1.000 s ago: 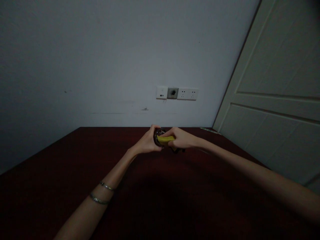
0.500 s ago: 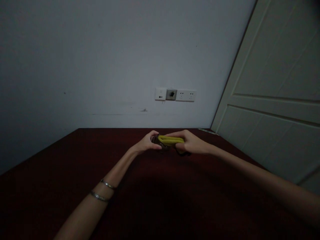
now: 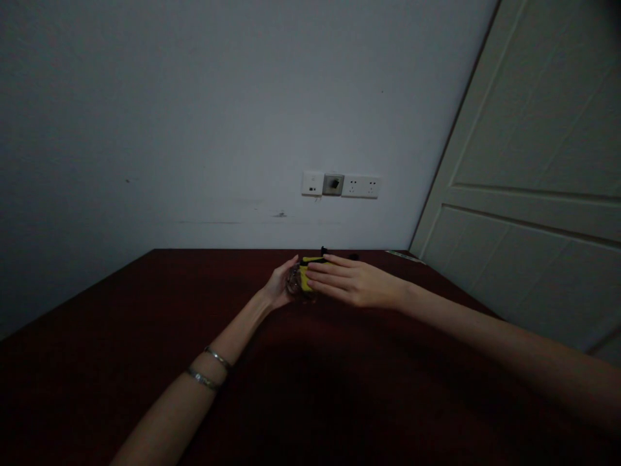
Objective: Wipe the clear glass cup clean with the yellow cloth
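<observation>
Two things share the space between my left hand point(image 3: 279, 285) and my right hand point(image 3: 359, 282): a clear, dark-tinted rounded piece point(image 3: 293, 281) and a yellow piece with black trim point(image 3: 305, 279). Left grip now: curved around the rounded piece, narrow, holding it against the palm, fingertips pointing to about one o'clock. Right grip: fingers long and nearly straight, laid over the yellow piece from its three o'clock side; my thumb is hidden, so I can't tell whether it pinches from behind.

Here's the relation that counts: from my right grip the yellow piece lies at nine o'clock, right under the fingertips, and from my left grip it sits at three, just past the rounded piece. So the right hand is nearer to the yellow, the left to the clear one. The black edge on the yellow runs roughly nine to three; my fingers cover the rest, so its full long axis is hidden. Do the two pieces touch? Too dim to say. A black stub point(image 3: 324, 250) pokes up at one o'clock from the yellow, all of this towards the far side of the dark red table point(image 3: 213, 279).
</observation>
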Motion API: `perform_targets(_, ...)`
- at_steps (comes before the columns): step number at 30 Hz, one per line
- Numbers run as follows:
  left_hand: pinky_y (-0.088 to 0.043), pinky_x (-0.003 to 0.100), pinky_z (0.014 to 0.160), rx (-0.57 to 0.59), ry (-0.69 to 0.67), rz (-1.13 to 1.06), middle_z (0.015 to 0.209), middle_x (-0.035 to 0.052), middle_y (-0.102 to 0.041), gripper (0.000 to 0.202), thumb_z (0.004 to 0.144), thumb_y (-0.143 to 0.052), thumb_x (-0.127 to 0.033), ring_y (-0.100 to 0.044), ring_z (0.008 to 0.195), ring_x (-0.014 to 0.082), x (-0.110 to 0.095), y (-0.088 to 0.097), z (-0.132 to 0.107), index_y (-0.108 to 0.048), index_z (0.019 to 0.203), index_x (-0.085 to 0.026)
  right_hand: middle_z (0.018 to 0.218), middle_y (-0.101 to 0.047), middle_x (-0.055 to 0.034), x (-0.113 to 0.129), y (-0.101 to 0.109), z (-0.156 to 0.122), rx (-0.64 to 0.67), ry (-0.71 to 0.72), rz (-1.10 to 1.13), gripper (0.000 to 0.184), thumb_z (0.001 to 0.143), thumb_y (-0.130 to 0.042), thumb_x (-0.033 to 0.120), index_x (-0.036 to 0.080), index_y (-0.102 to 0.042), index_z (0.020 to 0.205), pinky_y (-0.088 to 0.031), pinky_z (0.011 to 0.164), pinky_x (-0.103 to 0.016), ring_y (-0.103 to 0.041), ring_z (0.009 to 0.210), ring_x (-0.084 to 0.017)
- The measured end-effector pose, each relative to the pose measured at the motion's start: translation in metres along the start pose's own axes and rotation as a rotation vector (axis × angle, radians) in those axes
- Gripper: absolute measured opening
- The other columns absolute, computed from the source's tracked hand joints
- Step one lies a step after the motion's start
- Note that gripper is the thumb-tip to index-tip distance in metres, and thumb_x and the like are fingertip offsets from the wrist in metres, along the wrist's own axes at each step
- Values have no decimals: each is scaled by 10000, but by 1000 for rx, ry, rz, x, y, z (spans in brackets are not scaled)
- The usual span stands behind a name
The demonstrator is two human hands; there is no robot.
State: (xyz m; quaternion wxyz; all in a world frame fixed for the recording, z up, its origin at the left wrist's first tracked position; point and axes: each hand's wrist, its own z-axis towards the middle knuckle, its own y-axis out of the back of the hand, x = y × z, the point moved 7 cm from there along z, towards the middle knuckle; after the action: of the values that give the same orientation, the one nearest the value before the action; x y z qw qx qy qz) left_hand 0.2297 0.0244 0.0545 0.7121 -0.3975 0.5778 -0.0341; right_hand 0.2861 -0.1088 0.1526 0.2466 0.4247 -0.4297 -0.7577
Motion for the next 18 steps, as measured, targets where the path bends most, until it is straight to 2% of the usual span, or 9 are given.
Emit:
perform_targets(3,-537,386,566,14,80,6,650,55,-666,387,800,-556,-528,-644,567,207,9,1,2,-635,863,-154,1350,-518,-186,5,-11,5,69,126,-30,362,939,-388,108,67,-510,1277,-358,1105,-420,-422,1317,-211)
perform_targets(7,-512,336,438,38,213,117,611,73,-678,466,820,-497,-594,-662,530,241,20,3,3,-614,794,-144,1336,-534,-183,6,-29,6,159,244,-46,365,937,-381,100,53,-509,1275,-362,1105,-383,-434,1308,-200)
perform_targets(10,-535,359,451,13,268,160,602,57,-684,452,827,-492,-598,-667,535,234,23,4,2,-590,772,-160,1308,-557,-193,6,-40,7,176,268,-40,351,927,-393,91,40,-537,1243,-381,1090,-376,-460,1289,-209)
perform_targets(14,-542,348,447,-119,245,219,537,24,-650,484,816,-480,-626,-634,480,194,17,7,2,-583,727,-161,1301,-552,-218,4,-53,11,174,163,-107,359,914,-404,87,6,-533,1238,-391,1081,-391,-495,1257,-243)
perform_targets(18,-490,270,396,-250,82,255,513,10,-623,390,822,-532,-510,-562,393,142,0,6,4,-620,741,-138,1317,-539,-213,-1,-63,12,148,-36,-185,407,889,-393,48,-5,-494,1279,-372,1098,-394,-469,1277,-256)
